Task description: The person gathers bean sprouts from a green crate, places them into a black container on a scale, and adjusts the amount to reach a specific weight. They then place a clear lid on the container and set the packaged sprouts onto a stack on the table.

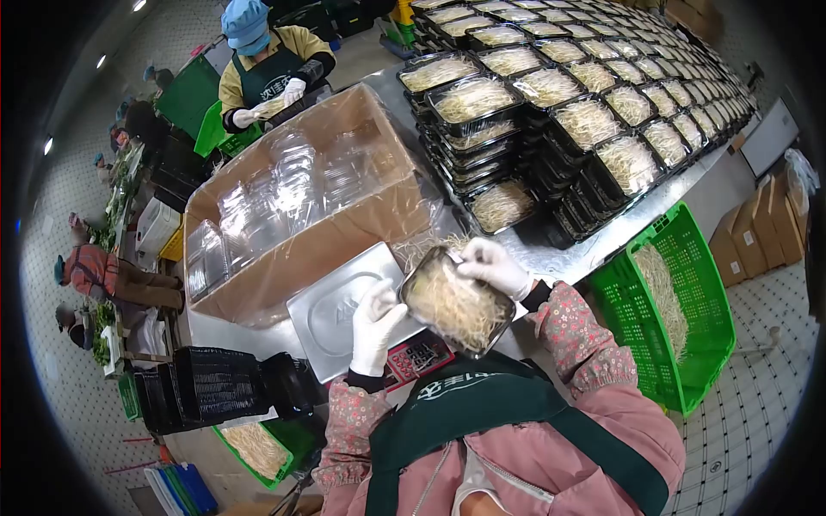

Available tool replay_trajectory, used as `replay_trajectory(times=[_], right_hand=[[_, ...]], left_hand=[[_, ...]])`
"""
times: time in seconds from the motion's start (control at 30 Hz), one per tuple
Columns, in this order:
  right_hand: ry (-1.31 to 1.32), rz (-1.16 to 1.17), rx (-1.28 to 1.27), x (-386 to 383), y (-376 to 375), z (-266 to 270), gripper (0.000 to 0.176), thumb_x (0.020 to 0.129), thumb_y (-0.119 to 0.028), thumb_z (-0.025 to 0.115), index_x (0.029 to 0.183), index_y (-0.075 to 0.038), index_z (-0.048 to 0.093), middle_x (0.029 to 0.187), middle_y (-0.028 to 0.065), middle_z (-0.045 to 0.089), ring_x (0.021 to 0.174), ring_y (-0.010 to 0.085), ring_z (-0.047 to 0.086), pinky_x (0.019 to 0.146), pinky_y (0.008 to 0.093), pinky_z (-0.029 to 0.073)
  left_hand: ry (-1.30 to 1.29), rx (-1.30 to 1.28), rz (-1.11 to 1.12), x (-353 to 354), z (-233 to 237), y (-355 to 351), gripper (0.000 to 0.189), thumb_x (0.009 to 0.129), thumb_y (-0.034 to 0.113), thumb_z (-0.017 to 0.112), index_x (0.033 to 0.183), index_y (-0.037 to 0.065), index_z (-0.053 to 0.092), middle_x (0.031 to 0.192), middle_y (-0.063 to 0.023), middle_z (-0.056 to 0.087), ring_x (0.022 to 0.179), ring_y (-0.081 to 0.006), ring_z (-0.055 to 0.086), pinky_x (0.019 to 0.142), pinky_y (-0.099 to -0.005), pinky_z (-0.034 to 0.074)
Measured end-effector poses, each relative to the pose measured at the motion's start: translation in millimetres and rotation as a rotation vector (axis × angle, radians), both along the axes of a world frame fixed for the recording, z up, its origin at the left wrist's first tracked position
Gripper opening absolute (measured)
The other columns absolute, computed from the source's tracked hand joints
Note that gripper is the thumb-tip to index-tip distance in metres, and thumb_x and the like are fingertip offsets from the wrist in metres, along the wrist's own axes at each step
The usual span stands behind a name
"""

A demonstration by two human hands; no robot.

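Observation:
A black plastic tray (460, 305) heaped with pale bean sprouts is held up in front of my chest. My left hand (376, 322), in a white glove, grips its left edge with the fingers closed. At the tray's upper right rim, my gloved right hand (496, 268) is closed on the edge. Just behind, loose bean sprouts (422, 251) lie on the metal table. Below my left hand is a scale with a steel plate (331, 301) and a red keypad (417, 359).
A cardboard box (284, 284) of clear plastic lids stands ahead. Packed sprout trays (585, 125) are stacked at right. Green baskets with sprouts flank the table, one (701, 318) at right. Empty black trays (219, 387) lie left. A co-worker (271, 77) handles a tray opposite.

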State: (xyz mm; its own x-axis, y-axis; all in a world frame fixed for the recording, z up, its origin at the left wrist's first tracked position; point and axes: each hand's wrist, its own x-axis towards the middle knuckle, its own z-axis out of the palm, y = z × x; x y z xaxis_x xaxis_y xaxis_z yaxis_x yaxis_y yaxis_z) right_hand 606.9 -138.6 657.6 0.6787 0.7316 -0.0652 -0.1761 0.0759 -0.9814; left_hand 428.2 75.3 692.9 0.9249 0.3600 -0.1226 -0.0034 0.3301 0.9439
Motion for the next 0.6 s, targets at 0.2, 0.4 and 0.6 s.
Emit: replay_trajectory(times=[0.2,0.4,0.6], right_hand=[[0.279,-0.89,0.317,94,-41,-74,0.023,0.087,-0.01,0.071,0.085,-0.01,0.048,0.073,0.0036,0.059,0.053,0.0145,0.058,0.047,0.03,0.05],[0.448,-1.094,0.162,123,-35,-99,0.032,0.086,-0.013,0.072,0.097,-0.01,0.041,0.08,0.0109,0.058,0.055,0.0215,0.059,0.046,0.042,0.057],[0.48,-0.826,0.274,110,-70,-129,0.055,0.091,-0.049,0.064,0.118,-0.003,0.05,0.096,0.0138,0.06,0.073,0.0272,0.064,0.069,0.0466,0.059]], left_hand=[[0.024,-0.001,0.005,13,9,-4,0.051,0.09,0.0,0.063,0.137,-0.002,0.045,0.126,-0.0138,0.058,0.113,-0.0208,0.061,0.094,-0.0306,0.05],[0.034,0.202,0.189,-7,-1,21,0.043,0.095,0.007,0.059,0.135,-0.003,0.047,0.128,-0.0155,0.057,0.111,-0.024,0.061,0.095,-0.0345,0.051],[0.381,0.93,0.839,-113,-45,96,0.057,0.087,0.007,0.069,0.137,-0.002,0.045,0.134,-0.014,0.051,0.124,-0.0243,0.048,0.107,-0.0389,0.038]])
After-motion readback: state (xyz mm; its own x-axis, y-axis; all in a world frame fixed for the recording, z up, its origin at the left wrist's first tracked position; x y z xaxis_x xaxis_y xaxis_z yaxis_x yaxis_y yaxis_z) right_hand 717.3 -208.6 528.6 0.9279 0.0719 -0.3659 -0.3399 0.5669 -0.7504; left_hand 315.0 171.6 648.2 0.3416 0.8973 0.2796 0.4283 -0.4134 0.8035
